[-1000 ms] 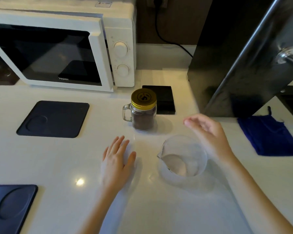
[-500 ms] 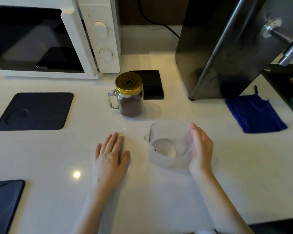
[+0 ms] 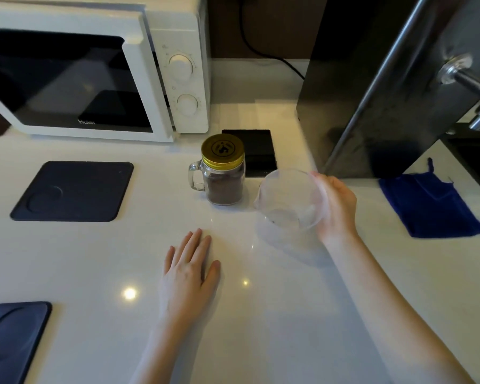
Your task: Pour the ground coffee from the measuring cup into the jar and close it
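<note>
Now the left hand (image 3: pixel 190 275) is kept flat and open on the surface (image 3: pixel 94 259), while the measuring cup (image 3: pixel 290 202), gripped by the right hand (image 3: pixel 334 207), has been lifted off it and tilted. Just beyond, the jar (image 3: pixel 223 177) is seen filled, its gold lid (image 3: pixel 222 149) on; the task looks finished.

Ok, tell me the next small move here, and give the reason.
Probably set the measuring cup down and withdraw. The jar already holds ground coffee and its gold lid is on, the cup in the right hand looks nearly empty, and the left hand lies flat on the counter.
</note>
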